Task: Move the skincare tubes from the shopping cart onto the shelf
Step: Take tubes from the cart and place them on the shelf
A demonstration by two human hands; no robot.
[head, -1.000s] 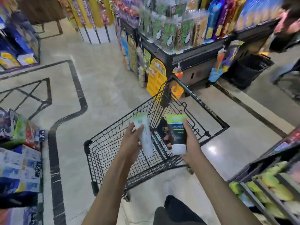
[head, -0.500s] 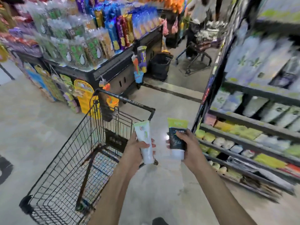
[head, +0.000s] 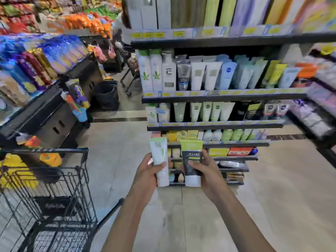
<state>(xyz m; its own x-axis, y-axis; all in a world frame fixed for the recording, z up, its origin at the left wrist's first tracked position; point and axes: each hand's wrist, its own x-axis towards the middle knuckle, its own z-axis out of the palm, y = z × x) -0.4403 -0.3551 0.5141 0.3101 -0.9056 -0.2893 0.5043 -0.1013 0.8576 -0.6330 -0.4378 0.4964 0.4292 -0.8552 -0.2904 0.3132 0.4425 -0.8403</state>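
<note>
Two skincare tubes: white tube [head: 160,164] in left hand [head: 147,171], black tube [head: 192,164] in right hand [head: 209,171].

Shopping cart [head: 54,197] cut off by the left and bottom edges, its inside mostly blurred mesh. Print on the white-and-green tube [head: 160,157] too small and soft to read; lower part of its body hidden behind the left hand [head: 147,174]. Middle of the black-and-green tube [head: 192,160] covered by fingers [head: 195,165] of the right hand [head: 209,171]. Bottom shelves of the shelf unit [head: 218,98] partly hidden behind both tubes and hands. Right end of the shelf unit smeared by motion blur, price labels unreadable. Both forearms cut off at the bottom edge.
</note>
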